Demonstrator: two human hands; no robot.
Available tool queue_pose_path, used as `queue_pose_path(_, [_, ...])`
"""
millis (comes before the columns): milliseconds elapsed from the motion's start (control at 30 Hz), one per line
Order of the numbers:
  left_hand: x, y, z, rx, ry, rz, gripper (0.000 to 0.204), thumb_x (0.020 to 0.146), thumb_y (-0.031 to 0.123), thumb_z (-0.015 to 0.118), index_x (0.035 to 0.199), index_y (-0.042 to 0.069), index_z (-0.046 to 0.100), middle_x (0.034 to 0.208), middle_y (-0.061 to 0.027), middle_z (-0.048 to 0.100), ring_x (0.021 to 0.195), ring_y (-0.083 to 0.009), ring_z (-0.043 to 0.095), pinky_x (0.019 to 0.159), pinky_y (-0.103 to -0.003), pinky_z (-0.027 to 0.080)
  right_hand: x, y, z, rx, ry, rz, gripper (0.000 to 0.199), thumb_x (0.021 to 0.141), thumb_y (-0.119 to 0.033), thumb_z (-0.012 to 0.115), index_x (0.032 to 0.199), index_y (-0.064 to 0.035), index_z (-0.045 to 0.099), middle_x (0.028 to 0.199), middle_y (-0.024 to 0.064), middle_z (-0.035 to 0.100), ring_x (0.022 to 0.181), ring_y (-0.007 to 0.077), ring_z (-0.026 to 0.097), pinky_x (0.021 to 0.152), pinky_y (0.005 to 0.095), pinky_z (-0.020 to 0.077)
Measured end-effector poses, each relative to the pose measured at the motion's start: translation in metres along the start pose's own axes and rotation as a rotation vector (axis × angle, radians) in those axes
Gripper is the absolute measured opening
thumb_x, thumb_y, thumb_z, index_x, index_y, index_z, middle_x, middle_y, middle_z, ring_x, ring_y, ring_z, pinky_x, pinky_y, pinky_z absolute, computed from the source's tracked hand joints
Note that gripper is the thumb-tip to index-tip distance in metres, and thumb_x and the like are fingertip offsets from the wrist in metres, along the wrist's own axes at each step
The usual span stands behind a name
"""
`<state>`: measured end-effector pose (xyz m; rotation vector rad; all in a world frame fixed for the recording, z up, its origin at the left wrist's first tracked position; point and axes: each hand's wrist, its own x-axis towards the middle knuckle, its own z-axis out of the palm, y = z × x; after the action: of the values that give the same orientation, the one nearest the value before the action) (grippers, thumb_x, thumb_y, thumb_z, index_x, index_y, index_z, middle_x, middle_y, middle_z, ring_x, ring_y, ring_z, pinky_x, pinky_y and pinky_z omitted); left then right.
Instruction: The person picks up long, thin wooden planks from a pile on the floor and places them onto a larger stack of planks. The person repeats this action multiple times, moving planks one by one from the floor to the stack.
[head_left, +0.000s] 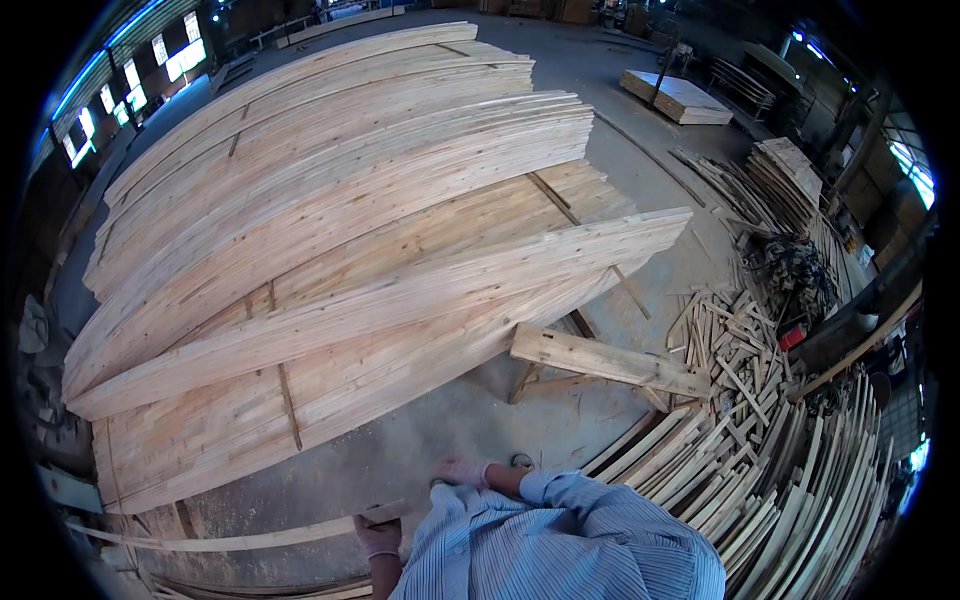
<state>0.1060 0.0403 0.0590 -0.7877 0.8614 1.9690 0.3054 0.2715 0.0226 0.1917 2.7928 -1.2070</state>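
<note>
At the lower edge, my left hand [378,537] in a pale glove is closed round the near end of a long, narrow wooden strip [250,540]. The strip reaches out to the left, below the front edge of the stacked boards. My right hand [462,471], gloved too, is in front of my body beside the striped shirt, over the grey floor. Its fingers are too small and unclear to show whether they are open or closed, and I see nothing plainly held there. More strips [260,588] lie low near my left forearm.
Large stacks of long pale boards [330,210] fill the left and middle, with thin cross sticks. A plank on a wooden stand [610,362] is at the right. Beyond lie scrap offcuts [730,350], bundled strips [800,500] and a distant board stack [680,97].
</note>
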Motion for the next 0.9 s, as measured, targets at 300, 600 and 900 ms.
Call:
queue_pose_path(300, [0.035, 0.108, -0.035, -0.107, 0.113, 0.231, 0.059, 0.088, 0.067, 0.053, 0.097, 0.009, 0.062, 0.091, -0.0084, 0.068, 0.084, -0.0288, 0.065, 0.077, -0.051, 0.054, -0.054, 0.122, -0.028, 0.305, 0.302, 0.876, 0.049, 0.093, -0.048, 0.057, 0.114, -0.0056, 0.068, 0.107, 0.0131, 0.071, 0.100, 0.0297, 0.066, 0.091, 0.0379, 0.0502])
queue_pose_path(600, [0.034, 0.047, -0.064, -0.093, 0.447, -0.009, 0.058, 0.088, 0.068, 0.051, 0.098, 0.011, 0.053, 0.093, -0.0085, 0.062, 0.089, -0.0314, 0.058, 0.084, -0.053, 0.049, -0.048, 0.194, -0.218, 0.174, 0.625, 0.696, 0.052, 0.086, -0.042, 0.067, 0.129, -0.0136, 0.060, 0.120, 0.0159, 0.066, 0.109, 0.0322, 0.063, 0.095, 0.0402, 0.0496])
queue_pose_path(900, [0.021, -0.060, -0.036, -0.180, 0.399, 0.019, 0.065, 0.096, 0.060, 0.042, 0.129, 0.003, 0.040, 0.116, -0.0149, 0.053, 0.105, -0.0322, 0.052, 0.098, -0.052, 0.044, 0.104, 0.220, -0.435, -0.737, 0.359, 0.659, 0.075, 0.076, -0.047, 0.075, 0.133, -0.0042, 0.051, 0.128, 0.0180, 0.062, 0.112, 0.0323, 0.062, 0.092, 0.0433, 0.0491])
